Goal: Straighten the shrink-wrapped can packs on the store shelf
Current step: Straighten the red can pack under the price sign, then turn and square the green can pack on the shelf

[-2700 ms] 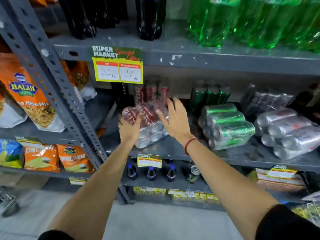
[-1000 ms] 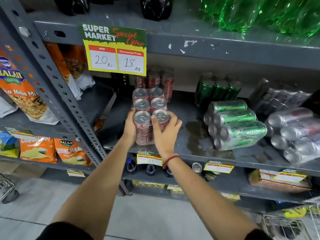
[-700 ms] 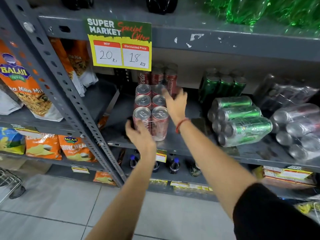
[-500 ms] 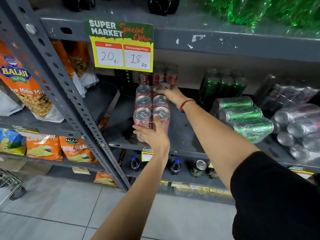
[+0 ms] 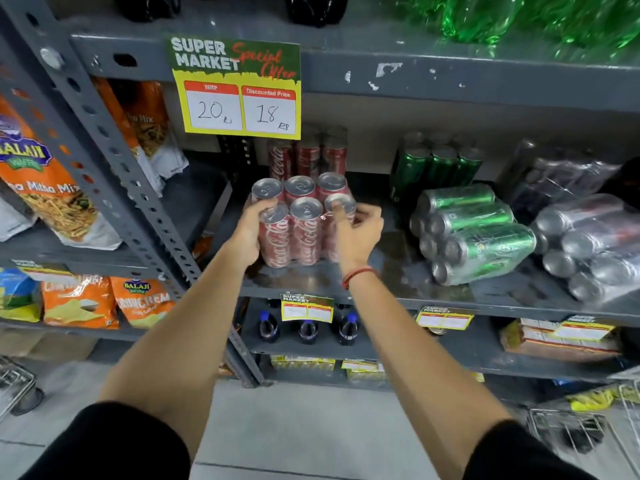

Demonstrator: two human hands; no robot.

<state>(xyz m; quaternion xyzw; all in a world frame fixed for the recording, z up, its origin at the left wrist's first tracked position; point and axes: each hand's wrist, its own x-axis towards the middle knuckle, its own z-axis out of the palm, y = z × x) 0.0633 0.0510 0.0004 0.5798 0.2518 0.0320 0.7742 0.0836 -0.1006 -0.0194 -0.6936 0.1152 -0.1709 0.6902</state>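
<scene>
both hands (image 5: pixel 247 233) (image 5: pixel 356 233) flank the upright red can pack (image 5: pixel 304 223), fingers clamped on it.

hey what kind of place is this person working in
Most likely a supermarket or small grocery aisle. A "Super Market Special Offer" price tag hangs on a grey metal shelf, wrapped packs of red cans and green cans sit on display, and snack bags fill the next rack.

We read "SUPER MARKET Special Offer", MRP 20, Discounted Price 18 on the price sign (image 5: pixel 236 89); "Coca-Cola" on the red can pack (image 5: pixel 301 233); "BALAJI" on the snack bags (image 5: pixel 34 174).
</scene>
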